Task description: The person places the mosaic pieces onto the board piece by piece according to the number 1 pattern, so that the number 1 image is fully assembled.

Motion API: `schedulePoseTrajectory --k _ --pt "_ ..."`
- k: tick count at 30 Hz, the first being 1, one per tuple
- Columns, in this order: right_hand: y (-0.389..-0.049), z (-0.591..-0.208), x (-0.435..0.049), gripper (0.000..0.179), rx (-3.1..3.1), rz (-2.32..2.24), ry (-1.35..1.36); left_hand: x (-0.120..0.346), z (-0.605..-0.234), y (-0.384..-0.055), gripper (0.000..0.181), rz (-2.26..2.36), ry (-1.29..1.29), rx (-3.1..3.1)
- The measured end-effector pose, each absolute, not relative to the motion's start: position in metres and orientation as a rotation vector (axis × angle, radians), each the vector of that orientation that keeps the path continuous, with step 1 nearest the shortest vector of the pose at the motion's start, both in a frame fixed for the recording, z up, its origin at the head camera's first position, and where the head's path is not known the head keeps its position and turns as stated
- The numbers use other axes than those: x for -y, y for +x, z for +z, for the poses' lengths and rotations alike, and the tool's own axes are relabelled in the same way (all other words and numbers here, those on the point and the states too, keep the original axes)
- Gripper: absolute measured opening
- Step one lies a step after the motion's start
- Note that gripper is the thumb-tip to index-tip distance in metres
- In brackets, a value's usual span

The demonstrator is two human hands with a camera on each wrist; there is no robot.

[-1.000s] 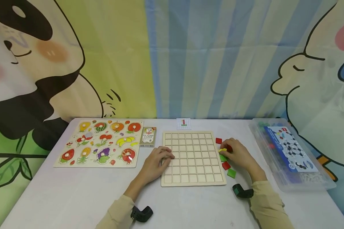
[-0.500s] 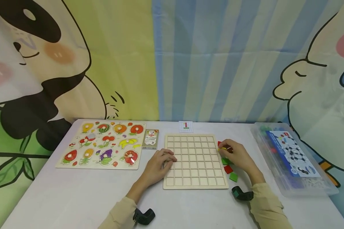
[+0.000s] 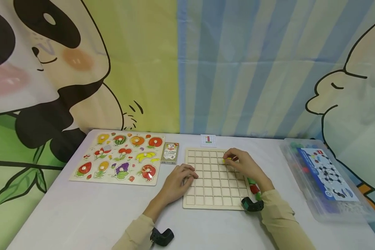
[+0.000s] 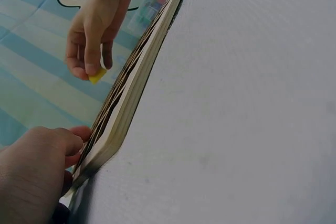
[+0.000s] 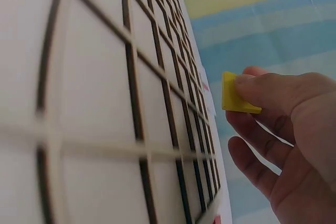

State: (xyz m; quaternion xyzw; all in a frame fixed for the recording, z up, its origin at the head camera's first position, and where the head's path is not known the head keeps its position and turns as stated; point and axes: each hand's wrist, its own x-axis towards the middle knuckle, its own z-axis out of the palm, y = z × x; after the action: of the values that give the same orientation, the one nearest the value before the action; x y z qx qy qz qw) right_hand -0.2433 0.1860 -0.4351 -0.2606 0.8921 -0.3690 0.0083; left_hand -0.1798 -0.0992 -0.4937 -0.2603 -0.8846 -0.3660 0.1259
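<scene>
My right hand (image 3: 242, 163) pinches a small yellow square tile (image 5: 231, 94) between thumb and fingers. It is over the upper right part of a pale wooden grid board (image 3: 209, 200); in the right wrist view the tile is clear of the grid. My left hand (image 3: 178, 182) rests on the board's left edge, its fingers loosely bent over the rim in the left wrist view. Right of the board, partly hidden by the right forearm and wrist camera, lie a red tile (image 3: 254, 189) and green tiles (image 3: 251, 181).
A small pattern card (image 3: 208, 140) lies behind the board. A playing-card box (image 3: 170, 153) and a fruit knob puzzle (image 3: 118, 158) are to the left. On the right stands a clear plastic case (image 3: 328, 180) with a blue leaflet. A printed curtain (image 3: 218, 69) hangs behind the table.
The right hand has moved left with the yellow tile, from beside the board to above its grid. The left hand stays on the board's edge. The head view has shifted a little.
</scene>
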Motion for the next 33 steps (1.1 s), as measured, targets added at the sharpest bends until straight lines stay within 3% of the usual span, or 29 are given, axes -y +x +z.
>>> schedulePoseTrajectory --k 15,33 --pt "-0.263 -0.446 -0.131 0.01 -2.73 -1.133 -0.858 0.099 -0.492 -0.18 0.012 -1.068 -0.735 2.623" --pt "-0.26 -0.452 -0.12 0.01 -2.75 -1.088 -0.86 0.099 -0.491 -0.18 0.013 -1.08 -0.729 2.624"
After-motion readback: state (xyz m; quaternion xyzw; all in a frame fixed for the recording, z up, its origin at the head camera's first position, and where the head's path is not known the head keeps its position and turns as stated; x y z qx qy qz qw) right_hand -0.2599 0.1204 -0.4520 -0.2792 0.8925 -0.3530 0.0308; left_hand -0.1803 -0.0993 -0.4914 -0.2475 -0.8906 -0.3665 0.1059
